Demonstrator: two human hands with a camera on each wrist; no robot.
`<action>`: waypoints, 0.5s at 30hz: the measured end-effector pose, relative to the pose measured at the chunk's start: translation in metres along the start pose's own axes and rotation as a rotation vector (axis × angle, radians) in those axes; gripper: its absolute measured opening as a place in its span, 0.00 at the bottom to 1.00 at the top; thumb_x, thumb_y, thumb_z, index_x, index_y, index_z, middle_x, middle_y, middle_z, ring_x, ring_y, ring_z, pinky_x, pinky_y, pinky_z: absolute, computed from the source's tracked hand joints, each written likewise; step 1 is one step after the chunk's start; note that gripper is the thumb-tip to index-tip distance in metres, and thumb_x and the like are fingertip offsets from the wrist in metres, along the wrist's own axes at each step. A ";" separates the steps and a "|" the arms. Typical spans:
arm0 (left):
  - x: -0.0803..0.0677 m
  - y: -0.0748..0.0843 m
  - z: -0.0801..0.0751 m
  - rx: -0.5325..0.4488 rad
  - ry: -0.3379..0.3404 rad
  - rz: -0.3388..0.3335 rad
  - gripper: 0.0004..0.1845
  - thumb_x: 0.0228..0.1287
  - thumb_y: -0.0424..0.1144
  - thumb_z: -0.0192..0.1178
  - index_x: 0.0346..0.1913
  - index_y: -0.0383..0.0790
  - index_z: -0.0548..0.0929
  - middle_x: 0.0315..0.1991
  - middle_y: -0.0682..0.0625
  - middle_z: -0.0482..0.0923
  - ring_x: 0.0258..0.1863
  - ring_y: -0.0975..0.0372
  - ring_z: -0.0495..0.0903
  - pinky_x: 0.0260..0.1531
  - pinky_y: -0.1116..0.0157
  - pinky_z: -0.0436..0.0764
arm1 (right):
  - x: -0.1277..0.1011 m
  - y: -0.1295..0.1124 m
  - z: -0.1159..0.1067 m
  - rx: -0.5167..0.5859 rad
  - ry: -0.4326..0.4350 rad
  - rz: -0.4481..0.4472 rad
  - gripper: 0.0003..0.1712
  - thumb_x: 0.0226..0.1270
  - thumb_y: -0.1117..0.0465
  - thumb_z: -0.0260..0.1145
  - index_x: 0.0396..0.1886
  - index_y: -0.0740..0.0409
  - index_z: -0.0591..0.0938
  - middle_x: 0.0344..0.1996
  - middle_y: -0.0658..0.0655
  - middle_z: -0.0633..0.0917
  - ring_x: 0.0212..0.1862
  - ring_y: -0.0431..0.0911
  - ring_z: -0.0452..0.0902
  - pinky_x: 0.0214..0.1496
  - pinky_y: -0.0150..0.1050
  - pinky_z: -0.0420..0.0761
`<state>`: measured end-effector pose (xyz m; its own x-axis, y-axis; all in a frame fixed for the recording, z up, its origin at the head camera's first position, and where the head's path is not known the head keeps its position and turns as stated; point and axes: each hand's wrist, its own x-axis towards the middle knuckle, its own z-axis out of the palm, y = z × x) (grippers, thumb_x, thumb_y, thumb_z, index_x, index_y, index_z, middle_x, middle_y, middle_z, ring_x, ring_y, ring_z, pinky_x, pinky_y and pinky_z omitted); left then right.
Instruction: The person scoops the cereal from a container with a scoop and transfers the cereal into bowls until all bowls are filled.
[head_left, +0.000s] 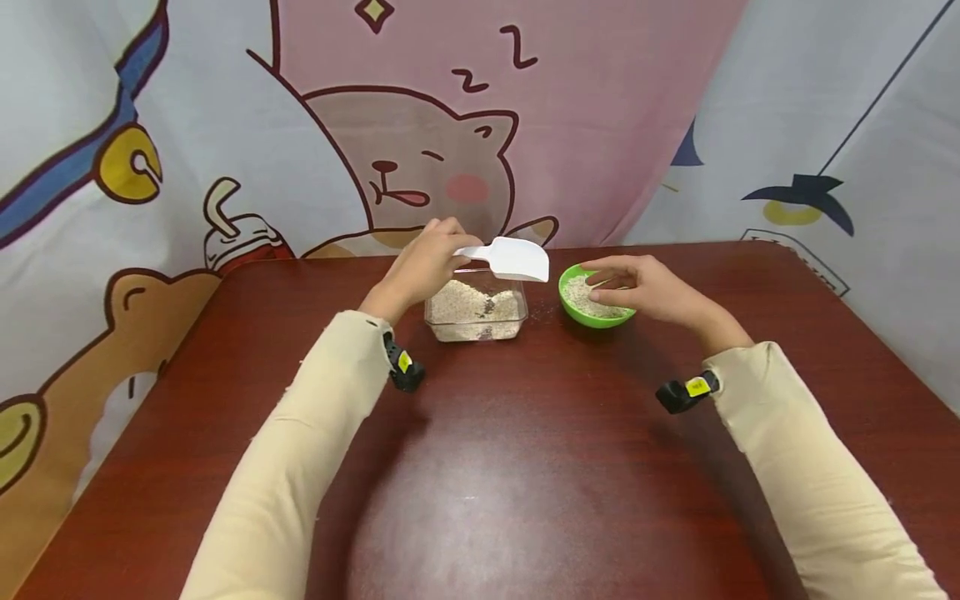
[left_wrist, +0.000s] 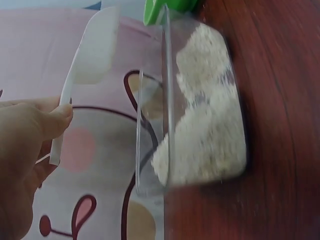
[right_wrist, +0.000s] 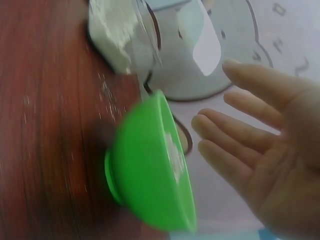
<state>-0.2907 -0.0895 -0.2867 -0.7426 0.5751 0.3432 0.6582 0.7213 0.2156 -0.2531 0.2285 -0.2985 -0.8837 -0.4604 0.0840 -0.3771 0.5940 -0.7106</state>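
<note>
My left hand (head_left: 452,242) pinches the handle of a white plastic scoop (head_left: 513,259) and holds it above a clear square container (head_left: 476,311) partly filled with pale flaky grain. In the left wrist view the thumb (left_wrist: 52,121) presses on the scoop handle (left_wrist: 64,116) beside the container (left_wrist: 200,115). To the right stands a small green bowl (head_left: 597,316) with some of the same grain in it. My right hand (head_left: 609,284) hovers over the bowl with its fingers straight. In the right wrist view the open palm (right_wrist: 265,150) is apart from the bowl (right_wrist: 150,172).
Everything stands on a dark red wooden table (head_left: 525,467), with a few spilled flakes (right_wrist: 105,92) between container and bowl. A cartoon-print cloth (head_left: 420,125) hangs close behind and at both sides. Black wrist cameras (head_left: 403,367) sit on both cream sleeves.
</note>
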 end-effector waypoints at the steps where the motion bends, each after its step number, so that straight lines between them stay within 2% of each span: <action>1: -0.003 -0.003 -0.001 0.006 0.005 -0.001 0.15 0.64 0.33 0.55 0.53 0.43 0.80 0.43 0.48 0.73 0.45 0.56 0.67 0.42 0.63 0.71 | 0.003 -0.002 0.004 0.003 -0.013 -0.017 0.27 0.61 0.62 0.64 0.59 0.63 0.72 0.49 0.64 0.79 0.50 0.54 0.76 0.46 0.37 0.76; 4: -0.011 -0.011 -0.004 0.007 0.015 -0.007 0.16 0.63 0.32 0.55 0.53 0.43 0.80 0.42 0.47 0.73 0.44 0.55 0.67 0.40 0.62 0.71 | 0.011 -0.008 0.014 0.024 -0.047 -0.066 0.27 0.61 0.63 0.63 0.60 0.64 0.71 0.49 0.65 0.79 0.49 0.54 0.77 0.45 0.36 0.76; 7: -0.017 -0.018 -0.006 0.012 0.018 -0.008 0.15 0.63 0.31 0.55 0.53 0.42 0.80 0.44 0.46 0.74 0.44 0.54 0.67 0.42 0.61 0.70 | 0.018 -0.013 0.025 0.025 -0.054 -0.098 0.27 0.61 0.62 0.64 0.60 0.63 0.72 0.49 0.65 0.79 0.49 0.55 0.77 0.46 0.40 0.77; 10: -0.024 -0.025 -0.007 0.025 0.011 -0.019 0.14 0.63 0.32 0.56 0.51 0.40 0.81 0.44 0.45 0.74 0.44 0.53 0.68 0.44 0.60 0.69 | 0.027 -0.017 0.036 0.019 -0.050 -0.102 0.27 0.60 0.61 0.65 0.59 0.63 0.72 0.48 0.66 0.79 0.47 0.55 0.78 0.48 0.46 0.75; 15: -0.033 -0.035 -0.008 0.052 -0.013 -0.059 0.13 0.62 0.33 0.56 0.50 0.41 0.82 0.40 0.46 0.74 0.43 0.53 0.68 0.42 0.60 0.70 | 0.041 -0.019 0.054 0.033 -0.084 -0.082 0.27 0.60 0.61 0.65 0.59 0.66 0.72 0.45 0.67 0.80 0.46 0.54 0.78 0.47 0.47 0.75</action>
<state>-0.2880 -0.1372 -0.2980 -0.7819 0.5354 0.3195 0.6060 0.7731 0.1875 -0.2670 0.1625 -0.3192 -0.8233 -0.5612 0.0853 -0.4369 0.5305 -0.7264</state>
